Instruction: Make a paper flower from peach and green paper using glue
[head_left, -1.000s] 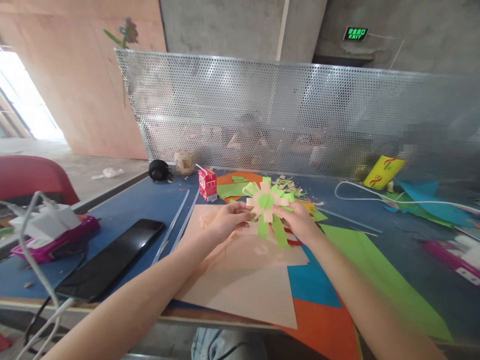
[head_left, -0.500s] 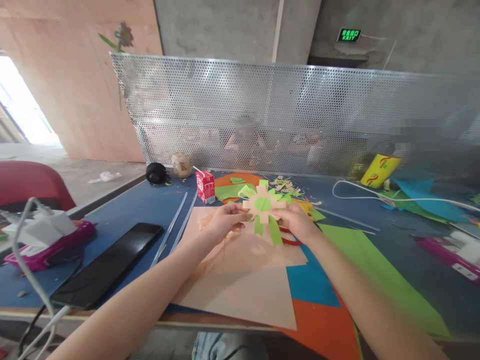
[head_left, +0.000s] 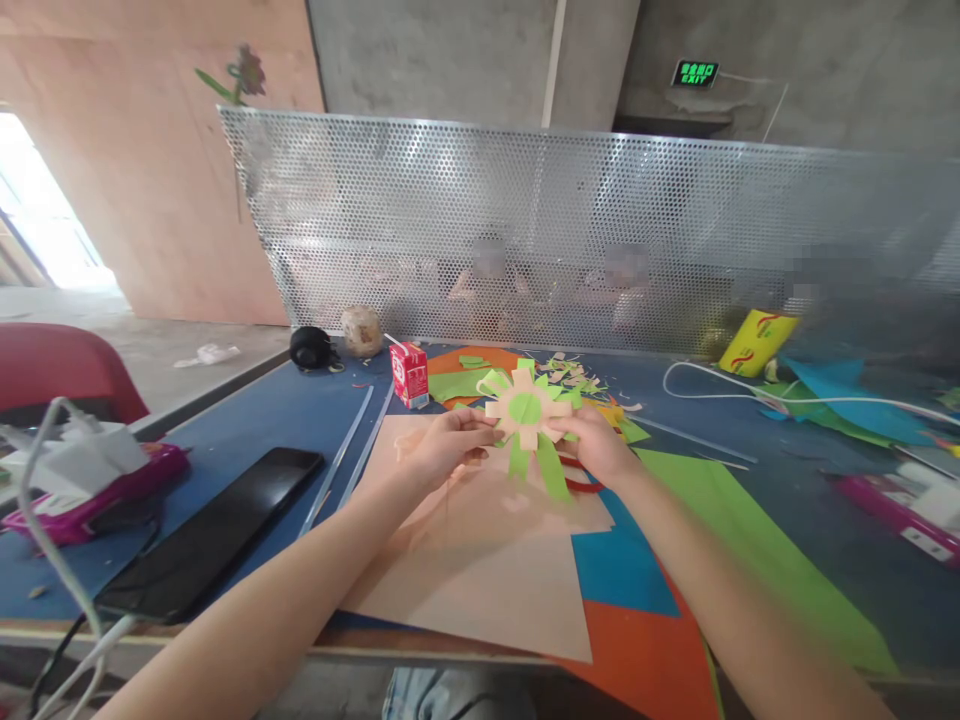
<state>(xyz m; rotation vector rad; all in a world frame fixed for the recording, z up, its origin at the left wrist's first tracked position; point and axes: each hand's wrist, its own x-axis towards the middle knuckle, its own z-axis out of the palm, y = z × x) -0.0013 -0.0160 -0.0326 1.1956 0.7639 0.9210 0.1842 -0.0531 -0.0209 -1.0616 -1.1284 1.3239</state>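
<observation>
Between our left hand [head_left: 450, 443] and right hand [head_left: 598, 442] we find the peach-and-green paper rosette [head_left: 525, 408], each hand pinching its near edge. Below the grip we note peach sheets [head_left: 465, 590]; beyond it, left, a red drink carton [head_left: 409, 376].

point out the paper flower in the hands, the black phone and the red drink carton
paper flower [head_left: 525, 408], head view, green centre
black phone [head_left: 217, 535], head view, screen
red drink carton [head_left: 409, 376], head view, front side
</observation>
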